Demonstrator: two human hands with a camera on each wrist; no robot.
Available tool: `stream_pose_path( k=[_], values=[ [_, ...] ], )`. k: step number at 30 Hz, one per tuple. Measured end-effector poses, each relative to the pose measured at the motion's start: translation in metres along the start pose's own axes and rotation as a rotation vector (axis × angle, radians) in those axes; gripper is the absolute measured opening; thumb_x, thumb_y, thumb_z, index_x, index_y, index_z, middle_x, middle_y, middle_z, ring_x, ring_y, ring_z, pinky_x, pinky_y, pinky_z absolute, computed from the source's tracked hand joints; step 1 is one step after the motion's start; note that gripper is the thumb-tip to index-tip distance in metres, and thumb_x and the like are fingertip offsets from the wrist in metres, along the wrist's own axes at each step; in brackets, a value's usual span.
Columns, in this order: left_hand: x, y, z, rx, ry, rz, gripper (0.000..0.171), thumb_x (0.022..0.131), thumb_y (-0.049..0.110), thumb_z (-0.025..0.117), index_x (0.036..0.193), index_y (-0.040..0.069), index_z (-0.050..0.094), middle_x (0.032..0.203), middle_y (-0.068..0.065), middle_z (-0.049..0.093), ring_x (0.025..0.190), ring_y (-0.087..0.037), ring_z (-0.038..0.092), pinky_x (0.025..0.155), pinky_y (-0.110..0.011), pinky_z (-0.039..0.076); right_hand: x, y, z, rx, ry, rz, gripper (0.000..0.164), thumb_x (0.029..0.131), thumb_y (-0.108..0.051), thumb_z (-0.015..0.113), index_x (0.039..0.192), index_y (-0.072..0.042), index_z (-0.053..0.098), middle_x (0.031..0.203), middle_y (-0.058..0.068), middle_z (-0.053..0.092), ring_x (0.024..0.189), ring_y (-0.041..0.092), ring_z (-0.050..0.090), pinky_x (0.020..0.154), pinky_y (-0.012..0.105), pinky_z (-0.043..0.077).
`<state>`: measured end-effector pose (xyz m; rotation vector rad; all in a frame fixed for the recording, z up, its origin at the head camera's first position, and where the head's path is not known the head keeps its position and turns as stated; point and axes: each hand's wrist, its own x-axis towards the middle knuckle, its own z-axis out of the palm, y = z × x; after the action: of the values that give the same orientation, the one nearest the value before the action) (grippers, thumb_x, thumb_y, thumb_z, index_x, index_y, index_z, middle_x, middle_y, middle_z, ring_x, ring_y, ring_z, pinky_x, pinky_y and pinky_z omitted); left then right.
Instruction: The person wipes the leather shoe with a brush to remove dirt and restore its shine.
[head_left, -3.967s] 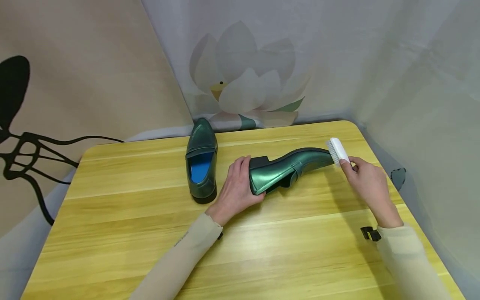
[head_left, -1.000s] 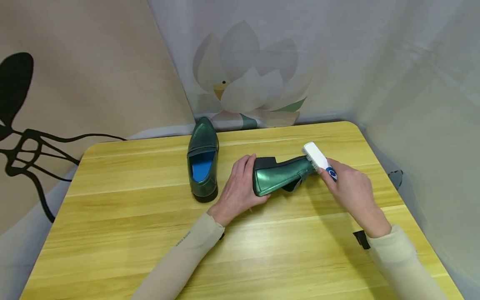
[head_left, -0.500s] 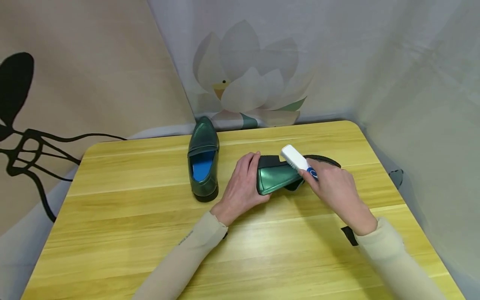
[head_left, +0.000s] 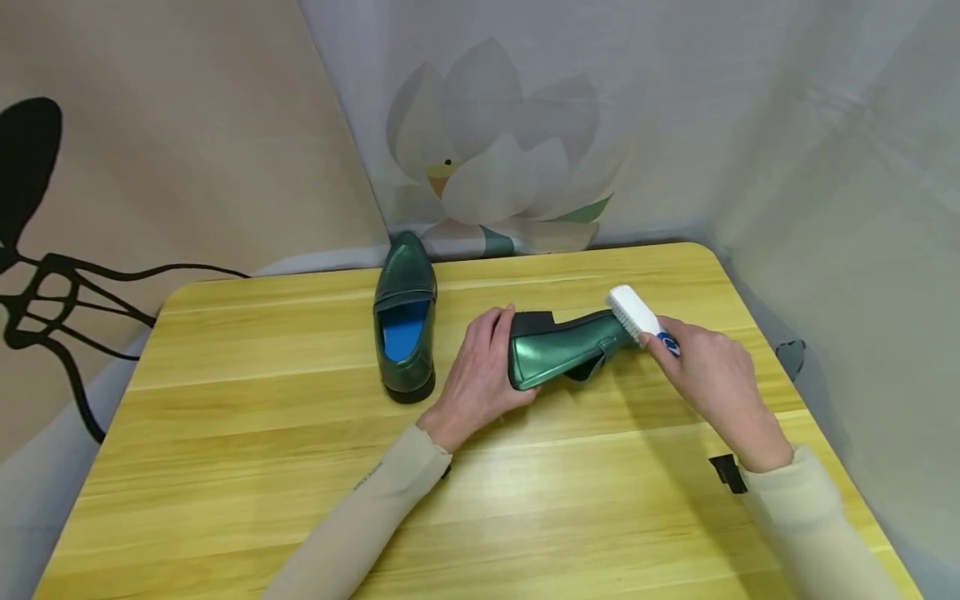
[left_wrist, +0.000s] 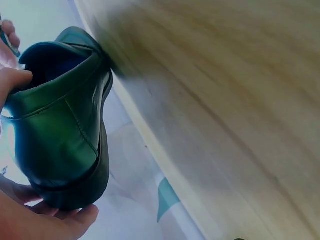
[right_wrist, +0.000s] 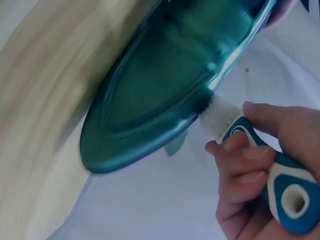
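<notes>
A shiny green loafer (head_left: 558,350) lies tipped on its side, its black sole edge upward and its toe to the right. My left hand (head_left: 480,371) grips it round the heel, thumb at the opening and fingers under the heel in the left wrist view. My right hand (head_left: 708,379) holds a white brush (head_left: 633,310) with a blue-marked handle. In the right wrist view the bristles (right_wrist: 217,115) touch the loafer's side edge near the forefoot. The matching loafer (head_left: 405,321), blue inside, stands upright left of my left hand.
The wooden table (head_left: 262,467) has rounded far corners and stands against pale fabric hangings (head_left: 637,108), one with a printed flower. A black wire-like ornament (head_left: 52,292) is at the far left, beyond the table's edge.
The brush moved from the toe leftward along the loafer's edge to near the heel, then back right to the forefoot. My left hand keeps its grip; the other loafer stays put.
</notes>
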<state>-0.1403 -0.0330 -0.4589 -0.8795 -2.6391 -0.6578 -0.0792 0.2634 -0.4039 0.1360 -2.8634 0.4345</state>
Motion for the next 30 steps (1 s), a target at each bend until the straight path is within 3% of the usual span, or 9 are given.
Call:
stream_pose_path(
  k=[8,14,18,23,30],
  values=[
    [0.0,0.002,-0.002,0.023,-0.051,-0.039,0.122,0.067,0.064,0.091,0.156,0.0,0.035,0.149,-0.021,0.044,0.132,-0.035,0.047,0.111,-0.045,0.044,-0.006,-0.035,0.008,0.012,-0.031,-0.127,0.041,0.099,-0.031,0.072,0.127,-0.002,0.07,0.097,0.018,0.075,0.053,0.019,0.052,0.041,0.031,0.037],
    [0.0,0.001,-0.004,-0.032,-0.094,-0.098,0.124,0.068,0.067,0.088,0.158,0.002,0.033,0.151,-0.019,0.041,0.134,-0.034,0.045,0.111,-0.046,0.045,-0.01,-0.026,0.01,0.003,0.028,-0.067,0.042,0.099,-0.027,0.073,0.131,0.0,0.068,0.095,0.021,0.074,0.05,0.021,0.049,0.038,0.032,0.032],
    [0.002,0.001,-0.005,-0.072,-0.088,-0.124,0.12,0.071,0.064,0.087,0.157,0.001,0.034,0.149,-0.02,0.042,0.132,-0.035,0.045,0.109,-0.046,0.046,-0.013,-0.019,0.014,-0.006,0.093,-0.08,0.042,0.099,-0.018,0.071,0.134,0.004,0.063,0.089,0.019,0.067,0.049,0.019,0.043,0.038,0.031,0.03],
    [0.006,0.002,-0.005,-0.078,-0.064,-0.123,0.116,0.072,0.062,0.086,0.156,0.0,0.036,0.146,-0.021,0.044,0.127,-0.034,0.046,0.106,-0.045,0.047,-0.017,-0.03,0.02,0.033,0.115,-0.183,0.044,0.096,-0.015,0.075,0.135,0.002,0.064,0.086,0.013,0.062,0.053,0.016,0.042,0.041,0.03,0.032],
    [0.007,0.004,-0.005,-0.067,-0.052,-0.135,0.119,0.071,0.068,0.085,0.155,-0.001,0.037,0.144,-0.02,0.044,0.125,-0.033,0.047,0.105,-0.044,0.048,-0.02,-0.047,0.021,0.072,0.075,-0.331,0.048,0.093,-0.023,0.079,0.136,-0.006,0.066,0.088,0.008,0.066,0.057,0.012,0.046,0.045,0.026,0.036]
  ],
)
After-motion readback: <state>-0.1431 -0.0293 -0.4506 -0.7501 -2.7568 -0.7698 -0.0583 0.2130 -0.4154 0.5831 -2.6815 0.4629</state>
